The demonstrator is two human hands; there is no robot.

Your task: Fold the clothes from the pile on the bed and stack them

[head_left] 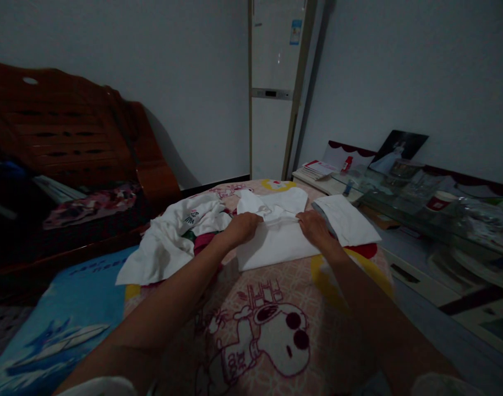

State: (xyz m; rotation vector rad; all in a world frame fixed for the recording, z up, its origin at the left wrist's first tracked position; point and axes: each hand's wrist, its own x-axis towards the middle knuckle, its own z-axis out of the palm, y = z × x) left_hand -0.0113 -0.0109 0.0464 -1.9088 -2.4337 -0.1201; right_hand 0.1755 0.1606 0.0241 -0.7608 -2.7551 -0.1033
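Observation:
A white garment (pixel 276 242) lies partly folded on a pink cartoon-print blanket (pixel 251 324). My left hand (pixel 244 226) grips the fold line at its left side, fingers curled over the cloth. My right hand (pixel 314 225) grips the same fold at its right side, fingers closed on the fabric. A folded white piece (pixel 345 220) lies just right of my right hand. A loose heap of white clothes (pixel 175 239) sits to the left of my left hand.
A dark wooden bench (pixel 70 137) with a floral cushion (pixel 90 206) stands at the left. A tall white air conditioner (pixel 276 88) fills the corner. A low glass-topped cabinet (pixel 420 214) with cups and a photo runs along the right. A blue blanket (pixel 61 324) lies lower left.

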